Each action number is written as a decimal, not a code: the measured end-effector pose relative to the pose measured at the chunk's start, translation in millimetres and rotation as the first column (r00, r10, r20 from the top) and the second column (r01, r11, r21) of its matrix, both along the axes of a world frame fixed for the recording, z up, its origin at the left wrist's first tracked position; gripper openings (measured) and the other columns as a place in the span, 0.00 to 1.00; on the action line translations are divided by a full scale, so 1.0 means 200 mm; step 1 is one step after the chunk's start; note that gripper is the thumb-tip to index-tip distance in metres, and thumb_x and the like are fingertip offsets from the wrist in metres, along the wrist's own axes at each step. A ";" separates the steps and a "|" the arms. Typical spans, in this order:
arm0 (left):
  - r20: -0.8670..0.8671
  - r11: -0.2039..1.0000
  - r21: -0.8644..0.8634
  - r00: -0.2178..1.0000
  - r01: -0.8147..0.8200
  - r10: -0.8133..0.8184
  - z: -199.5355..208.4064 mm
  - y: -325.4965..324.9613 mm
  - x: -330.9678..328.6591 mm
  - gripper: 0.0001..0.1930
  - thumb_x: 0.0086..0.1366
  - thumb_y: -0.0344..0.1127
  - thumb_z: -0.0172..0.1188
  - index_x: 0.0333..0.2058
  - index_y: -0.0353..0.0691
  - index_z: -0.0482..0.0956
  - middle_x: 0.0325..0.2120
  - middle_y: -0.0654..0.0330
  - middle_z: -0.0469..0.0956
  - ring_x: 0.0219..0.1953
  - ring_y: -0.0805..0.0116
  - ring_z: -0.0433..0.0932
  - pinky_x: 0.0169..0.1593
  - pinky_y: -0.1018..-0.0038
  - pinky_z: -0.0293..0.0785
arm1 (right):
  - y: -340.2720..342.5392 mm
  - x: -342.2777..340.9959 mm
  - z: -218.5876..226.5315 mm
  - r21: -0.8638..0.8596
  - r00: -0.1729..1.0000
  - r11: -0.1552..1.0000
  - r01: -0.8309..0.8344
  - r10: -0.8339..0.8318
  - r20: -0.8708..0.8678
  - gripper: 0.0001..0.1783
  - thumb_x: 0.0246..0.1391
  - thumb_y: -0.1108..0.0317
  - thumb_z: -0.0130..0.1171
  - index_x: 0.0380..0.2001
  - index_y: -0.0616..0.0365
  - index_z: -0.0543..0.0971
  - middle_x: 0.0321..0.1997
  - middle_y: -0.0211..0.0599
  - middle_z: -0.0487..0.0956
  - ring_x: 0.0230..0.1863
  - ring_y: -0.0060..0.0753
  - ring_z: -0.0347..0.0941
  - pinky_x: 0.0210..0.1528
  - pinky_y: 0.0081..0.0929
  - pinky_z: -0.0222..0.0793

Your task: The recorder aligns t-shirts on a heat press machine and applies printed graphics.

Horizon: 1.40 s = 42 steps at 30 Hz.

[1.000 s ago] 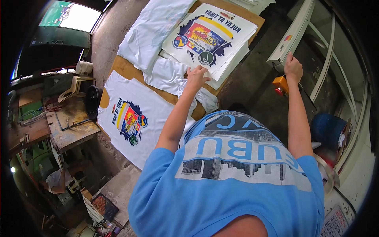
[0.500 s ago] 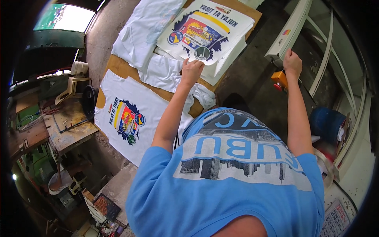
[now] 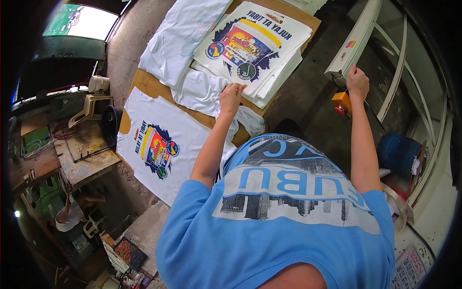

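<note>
My left hand (image 3: 231, 99) is at the near edge of a stack of white sheets, its fingers pinched on the corner of the top printed transfer sheet (image 3: 284, 39). That sheet lies flat and carries a colourful mirrored design. Below and left, a white T-shirt (image 3: 187, 123) with the same design the right way round is spread out. Crumpled white cloth (image 3: 204, 91) lies between the shirt and the stack. Out to the right, my right hand (image 3: 357, 83) is closed in a fist by the end of a long white machine housing (image 3: 342, 62); what it grips is hidden.
The wooden board (image 3: 308, 25) bears the sheets and a folded white shirt (image 3: 180, 38). An orange box with a red button (image 3: 341, 103) sits below my right hand. A blue drum (image 3: 397, 150) stands at right, a stained table (image 3: 84, 156) at left. Another person (image 3: 70, 214) is at lower left.
The top sheet's near corner, lifted and curled before, now lies flat on the stack. My left hand has come slightly nearer to me. My right hand stays by the machine.
</note>
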<state>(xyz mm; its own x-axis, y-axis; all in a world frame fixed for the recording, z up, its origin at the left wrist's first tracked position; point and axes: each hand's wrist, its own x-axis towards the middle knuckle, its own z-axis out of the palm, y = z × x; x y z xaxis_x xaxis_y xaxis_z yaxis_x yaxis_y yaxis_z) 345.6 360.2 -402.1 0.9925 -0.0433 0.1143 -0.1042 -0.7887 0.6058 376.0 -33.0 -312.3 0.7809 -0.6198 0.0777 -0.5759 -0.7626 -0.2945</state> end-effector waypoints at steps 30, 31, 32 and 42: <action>-0.758 0.331 -0.618 0.652 -0.713 -0.012 -0.14 -0.11 -0.02 0.10 0.55 0.33 0.59 0.29 0.34 0.69 0.25 0.57 0.75 0.22 0.69 0.75 0.25 0.77 0.72 | 0.00 0.02 -0.01 -0.002 0.999 1.000 0.013 -0.013 0.039 0.23 0.50 0.51 0.38 0.28 0.54 0.79 0.30 0.51 0.76 0.35 0.55 0.72 0.39 0.44 0.68; -0.746 0.359 -0.620 0.666 -0.698 0.007 -0.15 -0.11 -0.02 0.11 0.55 0.34 0.59 0.30 0.34 0.68 0.24 0.57 0.74 0.23 0.69 0.76 0.25 0.77 0.72 | 0.01 0.02 -0.02 -0.021 0.999 1.000 0.007 -0.006 0.048 0.23 0.49 0.52 0.37 0.27 0.54 0.79 0.29 0.51 0.77 0.34 0.55 0.73 0.38 0.44 0.69; -0.747 0.362 -0.618 0.664 -0.698 0.004 -0.13 -0.13 -0.02 0.11 0.55 0.34 0.59 0.30 0.34 0.68 0.24 0.57 0.74 0.23 0.69 0.76 0.25 0.77 0.72 | 0.00 0.01 -0.02 -0.022 0.999 1.000 0.011 -0.010 0.046 0.23 0.49 0.52 0.37 0.27 0.54 0.79 0.29 0.51 0.77 0.34 0.55 0.73 0.38 0.44 0.69; -0.782 0.425 -0.582 0.621 -0.694 -0.056 -0.09 -0.17 0.03 0.09 0.57 0.29 0.55 0.31 0.30 0.66 0.24 0.55 0.73 0.21 0.70 0.73 0.26 0.75 0.73 | 0.01 0.01 -0.01 -0.013 0.999 1.000 0.015 -0.015 0.048 0.22 0.49 0.53 0.38 0.27 0.54 0.79 0.29 0.51 0.76 0.34 0.55 0.72 0.38 0.44 0.69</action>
